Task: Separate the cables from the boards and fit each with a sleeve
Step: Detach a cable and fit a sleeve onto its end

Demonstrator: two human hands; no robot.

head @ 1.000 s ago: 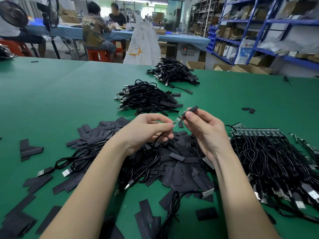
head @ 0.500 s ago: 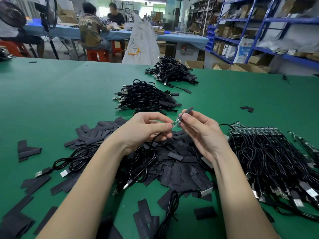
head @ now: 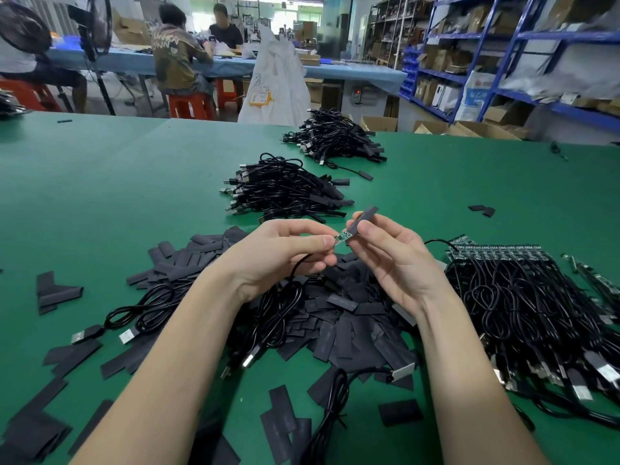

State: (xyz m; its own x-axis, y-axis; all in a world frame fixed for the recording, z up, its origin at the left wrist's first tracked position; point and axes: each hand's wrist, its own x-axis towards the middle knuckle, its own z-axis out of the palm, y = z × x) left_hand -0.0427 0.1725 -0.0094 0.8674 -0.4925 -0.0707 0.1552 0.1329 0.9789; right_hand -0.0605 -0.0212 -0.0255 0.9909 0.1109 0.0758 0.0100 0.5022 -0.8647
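My left hand pinches a black cable just behind the small green circuit board at its tip. My right hand holds a flat black sleeve tilted up to the right, its lower mouth over the board's far end. The cable hangs down from my left hand to a coil and a USB plug on the table. Below both hands lies a heap of loose black sleeves. At the right sits a panel of boards with several cables attached.
Two piles of sleeved cables lie further back on the green table. Loose cables with USB plugs lie at the left. People sit at a blue table behind; blue shelving stands at the right.
The sleeve in my right hand has slid closer onto the board's end, and both hands have drifted slightly down and together.
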